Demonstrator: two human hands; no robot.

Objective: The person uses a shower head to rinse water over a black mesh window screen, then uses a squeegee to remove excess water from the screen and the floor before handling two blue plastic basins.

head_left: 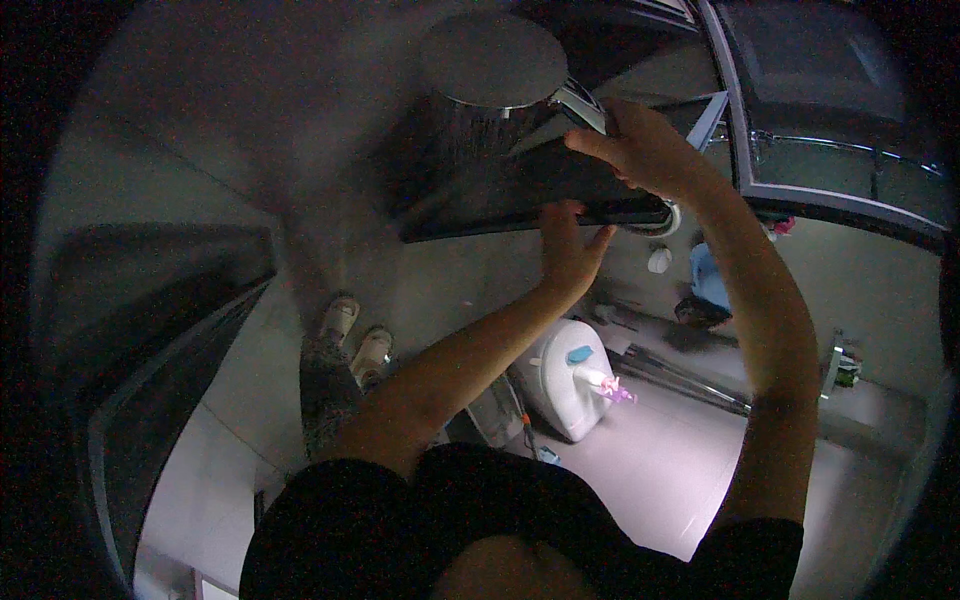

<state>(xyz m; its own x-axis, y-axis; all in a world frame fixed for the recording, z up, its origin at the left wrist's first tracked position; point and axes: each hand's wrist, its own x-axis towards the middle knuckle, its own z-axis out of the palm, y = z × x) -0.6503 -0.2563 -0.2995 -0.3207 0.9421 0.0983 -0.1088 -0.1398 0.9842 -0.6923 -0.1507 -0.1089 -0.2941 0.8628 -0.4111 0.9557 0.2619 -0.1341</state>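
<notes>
My right hand (650,150) is closed around the silver handle (580,105) of a hand shower. Its large round head (492,60) faces down, with fine water streaks beneath. Below it stretches a dark panel (590,165) with a black edge. My left hand (575,250) is at this near edge, fingers reaching over it and thumb apart on the near side; it seems to grip the panel, though the fingertips are dim. A pale hose (668,222) curves below my right hand.
To the right stand a metal-framed glass partition (738,120) and a blue container (708,275). A white toilet (568,380) with a pink-purple item is below my arms. Another dark framed panel (100,440) leans at left. My feet in pale slippers (372,350) are on the floor.
</notes>
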